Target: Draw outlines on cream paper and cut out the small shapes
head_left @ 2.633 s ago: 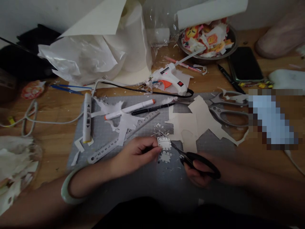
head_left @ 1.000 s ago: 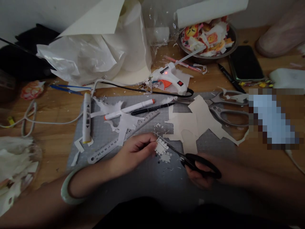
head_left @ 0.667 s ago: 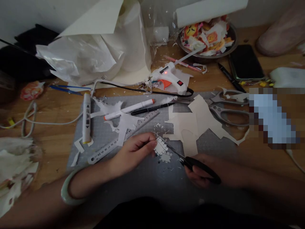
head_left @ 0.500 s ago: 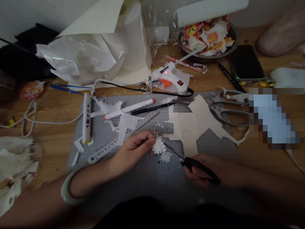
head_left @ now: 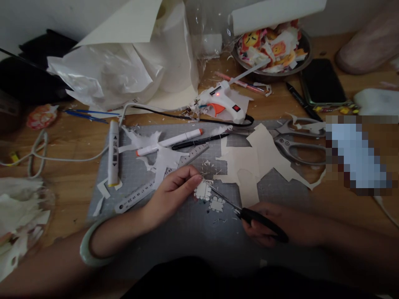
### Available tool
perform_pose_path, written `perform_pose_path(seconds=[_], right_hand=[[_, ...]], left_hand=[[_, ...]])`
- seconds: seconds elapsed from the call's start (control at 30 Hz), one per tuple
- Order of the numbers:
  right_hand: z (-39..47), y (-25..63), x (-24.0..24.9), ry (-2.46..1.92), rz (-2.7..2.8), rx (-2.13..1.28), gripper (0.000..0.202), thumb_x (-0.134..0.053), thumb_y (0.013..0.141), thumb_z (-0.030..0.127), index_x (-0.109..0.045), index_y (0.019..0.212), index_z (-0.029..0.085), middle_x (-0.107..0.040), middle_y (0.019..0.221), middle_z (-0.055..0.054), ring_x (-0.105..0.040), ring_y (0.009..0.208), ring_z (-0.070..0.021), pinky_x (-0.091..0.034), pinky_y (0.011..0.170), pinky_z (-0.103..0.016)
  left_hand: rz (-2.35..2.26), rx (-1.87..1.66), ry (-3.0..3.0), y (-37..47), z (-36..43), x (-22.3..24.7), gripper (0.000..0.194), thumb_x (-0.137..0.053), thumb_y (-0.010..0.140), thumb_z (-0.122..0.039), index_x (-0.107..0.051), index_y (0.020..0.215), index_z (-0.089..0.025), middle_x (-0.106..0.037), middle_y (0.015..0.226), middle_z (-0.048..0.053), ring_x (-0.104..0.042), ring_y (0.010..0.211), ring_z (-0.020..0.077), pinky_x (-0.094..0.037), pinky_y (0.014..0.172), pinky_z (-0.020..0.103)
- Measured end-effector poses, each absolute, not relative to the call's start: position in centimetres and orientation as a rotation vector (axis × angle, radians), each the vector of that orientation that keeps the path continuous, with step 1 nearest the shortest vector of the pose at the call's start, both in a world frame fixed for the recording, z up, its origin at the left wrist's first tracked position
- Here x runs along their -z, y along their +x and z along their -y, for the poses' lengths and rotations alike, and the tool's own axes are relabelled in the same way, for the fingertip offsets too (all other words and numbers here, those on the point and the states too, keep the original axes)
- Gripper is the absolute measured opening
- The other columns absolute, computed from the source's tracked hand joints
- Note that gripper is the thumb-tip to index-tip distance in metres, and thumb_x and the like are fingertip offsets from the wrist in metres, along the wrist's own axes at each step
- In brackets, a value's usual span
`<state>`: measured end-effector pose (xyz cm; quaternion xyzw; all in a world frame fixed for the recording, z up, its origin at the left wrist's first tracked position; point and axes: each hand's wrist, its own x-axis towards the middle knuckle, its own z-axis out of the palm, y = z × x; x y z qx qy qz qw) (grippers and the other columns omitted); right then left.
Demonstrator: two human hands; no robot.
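Between thumb and fingers, my left hand (head_left: 179,189) pinches a small white paper piece with a scalloped outline (head_left: 203,190). My right hand (head_left: 264,224) is closed round the black handles of small scissors (head_left: 258,218). Their thin metal blades point up and left, with the tips at the edge of the held paper, near my left fingertips. A second small scalloped paper piece (head_left: 217,204) lies on the grey cutting mat (head_left: 174,241) just below the blades. Tiny paper clippings (head_left: 210,168) are scattered above the held piece.
Paper scraps (head_left: 243,162), a steel ruler (head_left: 137,199), markers (head_left: 171,142) and large scissors (head_left: 299,141) lie on the mat. Behind stand a lit glue gun (head_left: 224,101) and a metal bowl (head_left: 307,54) of scraps. A phone (head_left: 323,82) lies at the back right.
My left hand has shifted slightly left and up, and the pinched paper has moved left and turned a little. The scissors and my right hand have barely moved.
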<state>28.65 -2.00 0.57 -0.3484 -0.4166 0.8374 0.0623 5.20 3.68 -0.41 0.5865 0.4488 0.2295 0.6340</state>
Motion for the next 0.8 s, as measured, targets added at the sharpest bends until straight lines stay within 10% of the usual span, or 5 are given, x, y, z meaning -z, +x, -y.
perform_pose_path(seconds=[0.8], right_hand=[[2.2,28.5,-0.1,-1.031,1.108,-2.526,0.049,-0.045,0.084,0.065,-0.038,0.066,0.02,-0.041,0.054,0.006,-0.034,0.049,-0.0069,-0.027,0.049,-0.023]], left_hand=[[-0.794,-0.256,1.616,5.1,-3.7,0.2,0.028,-0.047,0.09,-0.025,-0.059,0.067,-0.016,-0.057,0.063,-0.002,-0.051,0.06,0.0101,-0.04,0.058,0.02]])
